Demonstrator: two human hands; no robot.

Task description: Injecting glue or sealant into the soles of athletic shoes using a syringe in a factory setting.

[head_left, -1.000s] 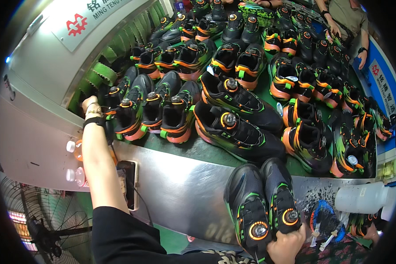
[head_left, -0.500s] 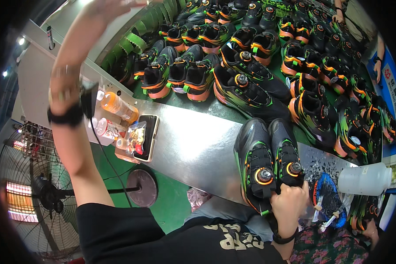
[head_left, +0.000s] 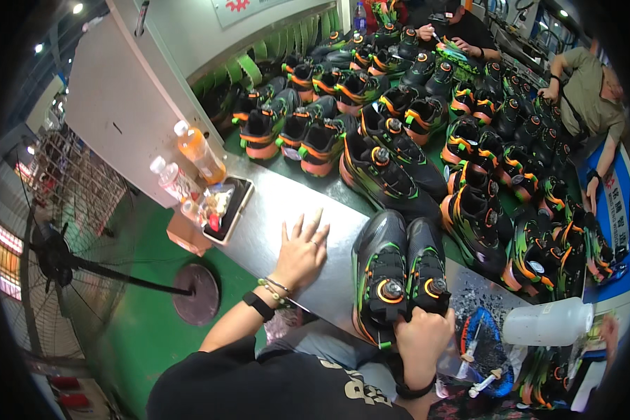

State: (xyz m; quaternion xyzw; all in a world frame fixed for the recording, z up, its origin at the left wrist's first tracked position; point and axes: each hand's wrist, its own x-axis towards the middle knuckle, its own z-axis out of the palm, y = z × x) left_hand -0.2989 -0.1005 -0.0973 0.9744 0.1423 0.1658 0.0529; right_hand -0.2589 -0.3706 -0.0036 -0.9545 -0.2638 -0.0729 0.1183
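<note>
My left hand (head_left: pixel 301 255) lies flat on the bare metal tabletop (head_left: pixel 262 246), fingers spread, holding nothing. Before me stands a pair of black sneakers with green and orange trim, toes pointing away. The left sneaker (head_left: pixel 381 266) rests beside the right sneaker (head_left: pixel 427 255), and each carries a round dial on its tongue. At the heel of the right sneaker, my right hand (head_left: pixel 425 339) is closed on the collar; its fingertips are partly hidden. Just right of that hand lies a blue-rimmed tray (head_left: pixel 500 385) with syringe-like tubes.
Rows of similar sneakers (head_left: pixel 322 143) fill the green surface beyond. A phone (head_left: pixel 241 199), an orange drink bottle (head_left: pixel 201 154) and snack packets stand at the left. A white plastic bottle (head_left: pixel 547 322) lies at the right. Two people work across, one holding a sneaker (head_left: pixel 458 52). A fan (head_left: pixel 56 259) stands left.
My left arm has come down from its raised position at the upper left, and the hand now lies on the tabletop. My right hand stays at the sneaker's heel. The view has shifted.
</note>
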